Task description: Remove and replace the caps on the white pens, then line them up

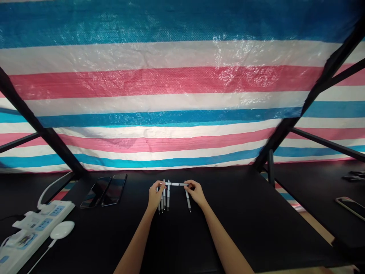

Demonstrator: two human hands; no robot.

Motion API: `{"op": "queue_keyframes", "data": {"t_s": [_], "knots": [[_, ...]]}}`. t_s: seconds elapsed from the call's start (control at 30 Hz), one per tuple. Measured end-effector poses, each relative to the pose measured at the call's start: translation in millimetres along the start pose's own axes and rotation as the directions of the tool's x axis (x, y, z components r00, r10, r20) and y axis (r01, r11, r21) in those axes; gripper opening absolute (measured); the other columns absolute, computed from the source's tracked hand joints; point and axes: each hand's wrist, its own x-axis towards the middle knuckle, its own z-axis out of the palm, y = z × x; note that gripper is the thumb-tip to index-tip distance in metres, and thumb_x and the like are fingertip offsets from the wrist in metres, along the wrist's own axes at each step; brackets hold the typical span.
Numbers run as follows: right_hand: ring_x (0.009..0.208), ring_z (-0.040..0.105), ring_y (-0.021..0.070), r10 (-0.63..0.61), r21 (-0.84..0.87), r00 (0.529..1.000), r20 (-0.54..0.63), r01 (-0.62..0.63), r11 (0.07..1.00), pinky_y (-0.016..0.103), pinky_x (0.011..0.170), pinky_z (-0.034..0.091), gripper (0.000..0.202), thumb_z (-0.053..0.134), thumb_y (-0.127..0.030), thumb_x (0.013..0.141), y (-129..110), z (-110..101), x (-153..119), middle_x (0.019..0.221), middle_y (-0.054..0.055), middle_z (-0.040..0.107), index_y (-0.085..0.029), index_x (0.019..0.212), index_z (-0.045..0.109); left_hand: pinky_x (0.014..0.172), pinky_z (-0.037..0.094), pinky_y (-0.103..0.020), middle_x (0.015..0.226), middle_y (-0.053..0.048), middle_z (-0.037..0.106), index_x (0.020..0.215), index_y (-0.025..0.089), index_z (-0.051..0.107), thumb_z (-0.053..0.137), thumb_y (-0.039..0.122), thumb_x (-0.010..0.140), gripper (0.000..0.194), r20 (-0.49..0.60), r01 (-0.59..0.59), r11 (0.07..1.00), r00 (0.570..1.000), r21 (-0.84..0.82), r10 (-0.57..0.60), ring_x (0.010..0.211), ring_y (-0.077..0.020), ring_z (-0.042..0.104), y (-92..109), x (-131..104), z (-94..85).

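A white pen with a grey grip [175, 184] is held level between both hands, above the black table. My left hand [155, 195] pinches its left end, fingers closed. At the right end, near the grey part, my right hand [195, 191] is closed on the same pen. Several similar white and grey pens [168, 199] lie side by side under and beside my left hand, their grey ends toward me. Another such pen [188, 201] lies apart, just left of my right hand, its upper end partly covered by the fingers.
Two dark phones [114, 191] lie on the black table [242, 220] at the left. A white power strip [42, 228] with plugs and a round white charger [62, 230] are nearer me. Black frame bars rise on both sides before a striped sheet [176, 82]. Another phone [352, 207] lies far right.
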Motion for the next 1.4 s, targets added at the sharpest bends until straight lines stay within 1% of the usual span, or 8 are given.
{"op": "queue_keyframes", "data": {"t_s": [0.2,0.3,0.57,0.7,0.93,1.07,1.27,1.4], "knots": [[0.059,0.051,0.0144,-0.024,0.014,1.0,-0.004,0.024,1.0,0.029,0.064,0.044,0.019,0.061,-0.029,0.069,-1.4,1.0,-0.3,0.069,0.001,0.06,-0.018,0.083,0.067,0.075,0.043,-0.032,0.076,-0.005,0.061,0.061,0.021,0.058,0.044,0.05,0.081,0.037,-0.099,-0.085,0.987,0.99,0.134,0.099,0.078,-0.0201,0.057,-3.2,1.5,0.4],[0.059,0.052,0.0142,-0.035,0.004,0.999,0.009,0.035,0.999,0.029,0.064,0.044,0.018,0.061,-0.03,0.068,-3.2,1.0,-1.0,0.073,0.002,0.061,-0.018,0.081,0.067,0.079,0.042,-0.035,0.081,-0.007,0.062,0.055,0.021,0.056,0.044,0.047,0.081,0.039,-0.119,-0.082,0.984,0.988,0.158,0.102,0.083,-0.0216,0.056,-3.6,1.5,0.9],[0.061,0.053,0.0138,-0.069,-0.013,0.997,0.033,0.07,0.997,0.029,0.064,0.045,0.015,0.062,-0.028,0.069,-3.0,0.5,-1.5,0.077,0.003,0.061,-0.019,0.079,0.068,0.079,0.041,-0.035,0.079,-0.007,0.063,0.048,0.021,0.057,0.043,0.044,0.083,0.044,-0.107,-0.033,0.99,0.993,0.137,0.048,0.085,-0.0226,0.054,-2.5,0.4,-0.3],[0.061,0.053,0.0147,-0.04,-0.014,0.998,0.046,0.04,0.999,0.028,0.065,0.044,0.016,0.063,-0.029,0.069,-3.4,0.7,-1.3,0.068,0.001,0.058,-0.018,0.081,0.067,0.08,0.04,-0.036,0.082,-0.006,0.064,0.046,0.021,0.054,0.044,0.044,0.083,0.045,-0.097,-0.025,0.99,0.995,0.137,0.038,0.087,-0.0231,0.053,-2.5,1.0,-1.5],[0.064,0.057,0.017,0.056,0.076,0.996,0.073,-0.062,0.995,0.028,0.063,0.043,0.032,0.054,-0.043,0.079,-8.5,1.7,-2.2,0.066,0.003,0.063,-0.016,0.09,0.065,0.084,0.039,-0.039,0.088,-0.007,0.065,0.045,0.02,0.052,0.044,0.044,0.082,0.045,-0.097,-0.008,0.989,0.995,0.145,0.022,0.09,-0.0242,0.053,-3.9,1.5,-1.5],[0.061,0.057,0.0175,0.05,0.034,0.994,0.093,-0.053,0.998,0.027,0.06,0.042,0.035,0.05,-0.046,0.082,-6.2,2.4,-1.4,0.061,0.003,0.063,-0.015,0.082,0.067,0.085,0.038,-0.042,0.09,-0.007,0.066,0.046,0.021,0.056,0.044,0.046,0.082,0.045,-0.097,-0.003,0.986,0.995,0.169,0.02,0.092,-0.0255,0.053,-4.9,1.5,0.1],[0.061,0.052,0.0152,0.02,0.035,0.999,0.046,-0.022,0.999,0.028,0.062,0.043,0.023,0.058,-0.037,0.074,-3.1,1.3,-0.7,0.077,0.004,0.065,-0.018,0.083,0.067,0.088,0.036,-0.045,0.093,-0.006,0.066,0.046,0.021,0.058,0.047,0.047,0.08,0.044,-0.097,0.023,0.979,0.995,0.204,-0.003,0.095,-0.0275,0.052,-8.0,1.7,2.0],[0.066,0.053,0.016,0.036,0.032,0.999,0.028,-0.037,0.999,0.029,0.067,0.044,0.026,0.06,-0.035,0.073,-7.5,0.4,-2.1,0.081,0.004,0.065,-0.018,0.091,0.067,0.087,0.037,-0.044,0.094,-0.007,0.066,0.046,0.022,0.059,0.046,0.047,0.08,0.045,-0.098,-0.004,0.977,0.995,0.213,0.025,0.094,-0.0269,0.052,-9.8,2.0,2.0]]}}
